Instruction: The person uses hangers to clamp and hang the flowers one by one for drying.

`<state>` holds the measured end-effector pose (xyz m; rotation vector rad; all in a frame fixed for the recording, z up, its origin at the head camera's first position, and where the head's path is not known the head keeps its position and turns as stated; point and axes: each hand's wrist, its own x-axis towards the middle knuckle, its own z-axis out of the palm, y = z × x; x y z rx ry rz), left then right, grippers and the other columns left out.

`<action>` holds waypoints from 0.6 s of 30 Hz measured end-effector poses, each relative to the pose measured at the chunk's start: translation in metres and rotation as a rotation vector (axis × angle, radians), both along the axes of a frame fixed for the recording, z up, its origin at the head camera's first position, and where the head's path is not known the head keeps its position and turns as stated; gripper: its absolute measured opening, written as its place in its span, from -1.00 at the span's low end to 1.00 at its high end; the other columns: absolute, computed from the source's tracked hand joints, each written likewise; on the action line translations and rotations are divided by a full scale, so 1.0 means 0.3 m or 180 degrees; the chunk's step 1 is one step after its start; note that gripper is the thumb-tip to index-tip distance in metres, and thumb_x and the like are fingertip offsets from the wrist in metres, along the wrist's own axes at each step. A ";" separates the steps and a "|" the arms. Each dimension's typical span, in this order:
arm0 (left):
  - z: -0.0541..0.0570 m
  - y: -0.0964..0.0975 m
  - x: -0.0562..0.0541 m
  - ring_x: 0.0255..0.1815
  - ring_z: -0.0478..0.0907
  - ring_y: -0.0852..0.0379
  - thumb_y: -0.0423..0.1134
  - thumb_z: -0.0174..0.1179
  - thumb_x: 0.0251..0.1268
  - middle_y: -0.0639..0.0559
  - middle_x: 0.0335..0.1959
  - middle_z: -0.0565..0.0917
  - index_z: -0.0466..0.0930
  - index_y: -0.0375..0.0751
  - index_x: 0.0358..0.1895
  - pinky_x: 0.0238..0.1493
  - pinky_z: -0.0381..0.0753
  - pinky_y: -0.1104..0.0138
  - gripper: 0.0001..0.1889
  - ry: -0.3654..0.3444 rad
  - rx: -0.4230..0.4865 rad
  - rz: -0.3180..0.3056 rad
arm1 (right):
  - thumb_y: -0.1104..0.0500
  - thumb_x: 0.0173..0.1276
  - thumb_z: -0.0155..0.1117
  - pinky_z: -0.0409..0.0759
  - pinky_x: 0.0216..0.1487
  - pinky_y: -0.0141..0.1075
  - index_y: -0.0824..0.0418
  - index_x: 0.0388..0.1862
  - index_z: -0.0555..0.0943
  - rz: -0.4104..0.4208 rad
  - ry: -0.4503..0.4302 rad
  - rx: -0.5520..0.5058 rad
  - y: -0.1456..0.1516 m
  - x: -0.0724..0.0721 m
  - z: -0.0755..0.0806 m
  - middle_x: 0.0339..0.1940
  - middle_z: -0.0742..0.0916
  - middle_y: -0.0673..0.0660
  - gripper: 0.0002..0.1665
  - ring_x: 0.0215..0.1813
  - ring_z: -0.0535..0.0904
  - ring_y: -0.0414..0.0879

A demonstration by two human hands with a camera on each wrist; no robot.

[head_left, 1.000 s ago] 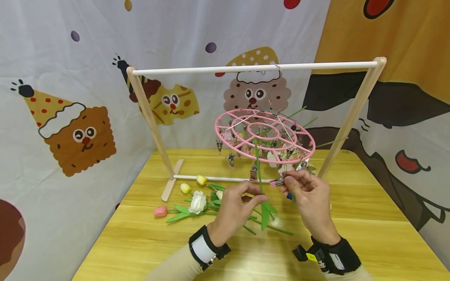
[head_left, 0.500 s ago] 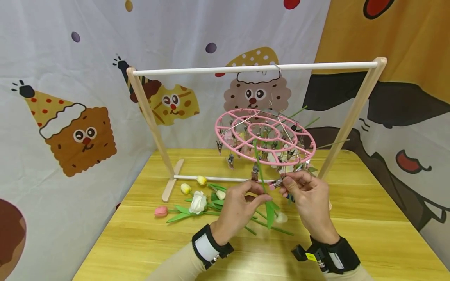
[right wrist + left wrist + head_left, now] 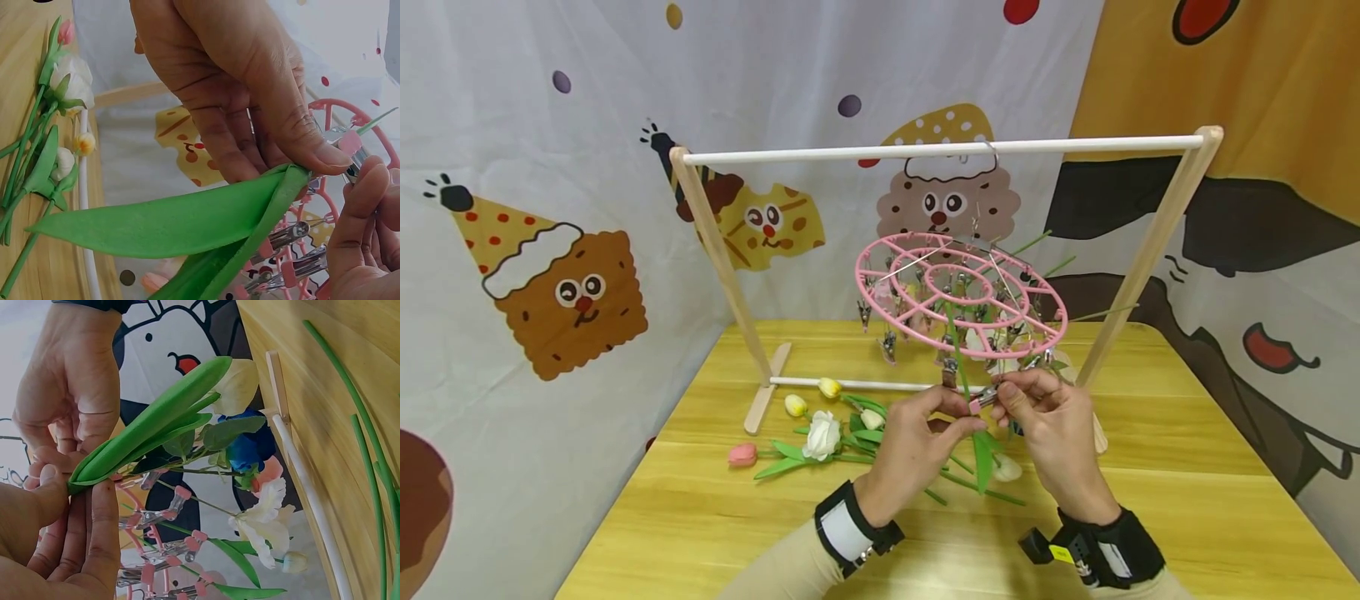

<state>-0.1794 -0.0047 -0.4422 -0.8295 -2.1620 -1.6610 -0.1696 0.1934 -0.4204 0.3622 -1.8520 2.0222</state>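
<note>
My left hand (image 3: 913,446) pinches the green stem of a white tulip (image 3: 1006,468), which hangs bloom downward. Its long leaves (image 3: 150,431) droop below my fingers, and the stem rises toward the hanger. Close beside it, my right hand (image 3: 1056,429) pinches a metal clip (image 3: 987,397) with pink tips. The clip's tips lie against or very near the stem; whether they grip it is hidden by the fingers. The clip hangs from a pink round drying hanger (image 3: 880,310), which carries several similar clips (image 3: 306,265), some holding flowers head down.
A stand with wooden legs (image 3: 718,258) and a white top rod (image 3: 820,153) bears the hanger by its hook. On the wooden table (image 3: 662,517) at left lie a white rose (image 3: 823,435), a pink tulip (image 3: 742,455) and yellow tulips (image 3: 795,406). A printed curtain hangs behind.
My right hand has drawn the clip left and slightly down, up to the stem. My left hand has shifted a little right with the tulip. The hanger has swung slightly left.
</note>
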 end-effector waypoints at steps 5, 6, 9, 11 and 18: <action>0.000 0.001 0.003 -0.01 0.94 0.05 -0.24 0.60 0.52 -0.10 -0.07 0.95 0.84 -0.17 0.01 -0.07 0.93 0.44 -0.83 -0.0070 -0.0017 0.0002 | 0.44 0.73 0.36 0.85 -0.37 -0.38 0.70 0.07 0.70 0.0029 -0.0044 0.0031 -0.005 0.001 0.000 -0.29 0.91 0.01 -0.78 -0.39 0.83 -0.24; 0.001 0.001 0.004 -0.01 0.94 0.06 -0.24 0.60 0.51 -0.09 -0.07 0.95 0.84 -0.17 0.01 -0.08 0.93 0.44 -0.83 -0.0089 -0.0027 0.0010 | 0.44 0.73 0.36 0.85 -0.37 -0.38 0.70 0.07 0.70 0.0034 -0.0051 0.0039 -0.006 0.001 0.000 -0.30 0.90 0.01 -0.78 -0.39 0.82 -0.24; 0.002 0.000 0.005 -0.01 0.94 0.06 -0.23 0.61 0.50 -0.09 -0.07 0.95 0.84 -0.17 0.00 -0.08 0.93 0.45 -0.82 -0.0142 -0.0045 0.0028 | 0.43 0.74 0.35 0.86 -0.35 -0.40 0.68 0.09 0.71 0.0044 -0.0062 0.0097 -0.008 -0.001 -0.001 -0.28 0.91 0.00 -0.77 -0.38 0.82 -0.25; 0.003 0.000 0.006 0.00 0.94 0.06 -0.24 0.62 0.50 -0.09 -0.07 0.94 0.83 -0.18 0.00 -0.08 0.93 0.44 -0.82 -0.0152 -0.0055 0.0040 | 0.42 0.75 0.35 0.87 -0.32 -0.39 0.67 0.13 0.73 0.0057 -0.0061 0.0144 -0.009 -0.001 -0.002 -0.24 0.92 -0.01 -0.76 -0.36 0.83 -0.25; 0.006 -0.006 0.007 0.01 0.95 0.04 -0.25 0.61 0.50 -0.11 -0.05 0.94 0.81 -0.18 0.01 -0.09 0.92 0.45 -0.81 -0.0107 -0.0042 0.0024 | 0.32 0.81 0.34 0.89 -0.21 -0.39 0.61 0.25 0.73 0.0107 -0.0119 0.0274 -0.007 0.003 -0.003 -0.20 0.92 -0.02 -0.68 -0.29 0.83 -0.24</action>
